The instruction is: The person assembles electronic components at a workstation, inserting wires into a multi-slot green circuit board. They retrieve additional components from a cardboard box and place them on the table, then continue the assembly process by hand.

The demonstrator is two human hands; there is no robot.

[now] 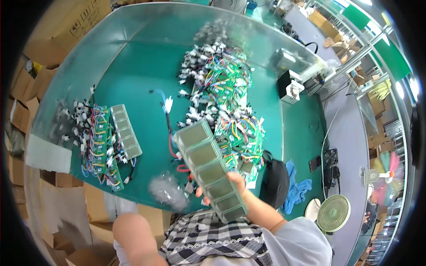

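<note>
Bench (146,66): teal green. Strip of display panels (209,170) in right hand (239,188): grey-green faces, pale frames. Circuit boards (230,111) beyond the hand: green, multicoloured wires, white connectors. Shirt (213,239) below: black-and-white check.

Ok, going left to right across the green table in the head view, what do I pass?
Small pile of wired boards with a display strip lying on it → loose red and blue cable → display strip held in the right hand → large pile of wired boards → black cap → blue cloth.

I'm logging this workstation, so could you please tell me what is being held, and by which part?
The right hand holds a row of square display modules near its lower end, fingers wrapped over the edge. The left hand isn't visible; only the forearm shows.
</note>
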